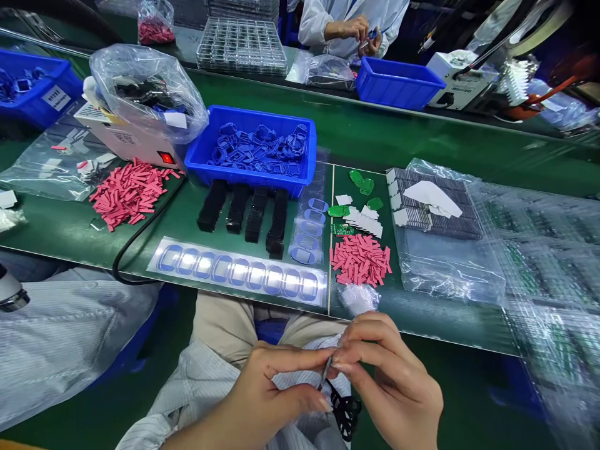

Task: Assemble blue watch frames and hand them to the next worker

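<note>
Above my lap, my left hand pinches a thin dark flat piece between thumb and forefinger, seen nearly edge-on. My right hand has its fingertips closed at the upper end of that piece, hiding part of it. What kind of part it is I cannot make out. A black openwork piece shows just below the hands; whether it is joined to the held piece is unclear. Nearest on the bench are a small clear plastic bag, a heap of pink strips and a sheet of oval blue-rimmed films.
Stacks of black parts stand before a blue bin of blue frames. Green circuit boards and white pieces lie right of them. Farther right are a bagged stack and clear trays. A co-worker's hands work opposite.
</note>
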`<action>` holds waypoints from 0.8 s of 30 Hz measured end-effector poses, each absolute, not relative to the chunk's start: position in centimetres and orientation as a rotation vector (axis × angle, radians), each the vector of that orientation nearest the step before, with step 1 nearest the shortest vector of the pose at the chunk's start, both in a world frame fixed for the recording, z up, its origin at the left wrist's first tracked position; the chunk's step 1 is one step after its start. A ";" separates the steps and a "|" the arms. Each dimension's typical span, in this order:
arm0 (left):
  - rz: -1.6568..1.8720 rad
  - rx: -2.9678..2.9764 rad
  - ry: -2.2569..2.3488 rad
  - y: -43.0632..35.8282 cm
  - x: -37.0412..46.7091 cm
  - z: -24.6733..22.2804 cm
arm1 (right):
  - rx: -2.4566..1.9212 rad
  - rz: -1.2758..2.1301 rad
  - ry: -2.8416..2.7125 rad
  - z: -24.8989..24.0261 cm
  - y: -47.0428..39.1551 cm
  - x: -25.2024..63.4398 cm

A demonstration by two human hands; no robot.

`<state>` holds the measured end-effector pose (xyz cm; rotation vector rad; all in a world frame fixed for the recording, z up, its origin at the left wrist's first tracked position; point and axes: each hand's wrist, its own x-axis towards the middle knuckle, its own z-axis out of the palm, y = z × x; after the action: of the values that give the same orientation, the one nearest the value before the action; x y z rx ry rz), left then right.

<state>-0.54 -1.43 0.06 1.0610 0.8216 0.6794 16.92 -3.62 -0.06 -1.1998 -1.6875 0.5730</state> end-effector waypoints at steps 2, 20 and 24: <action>0.683 1.065 0.818 -1.5 -0.4 -0.1 | -1.200 0.539 -1.718 -0.3 -3.8 16.8; 0.917 0.705 0.970 -0.6 0.1 -1.1 | -1.832 -0.209 -1.637 -7.3 -3.3 20.8; 0.929 0.733 0.953 -0.6 0.1 -0.8 | -1.620 -0.524 -1.939 -7.0 -4.1 20.7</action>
<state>0.13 -0.59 -0.83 0.7329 0.9531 0.9292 20.67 -4.14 -7.03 -1.6197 -1.9389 -0.5239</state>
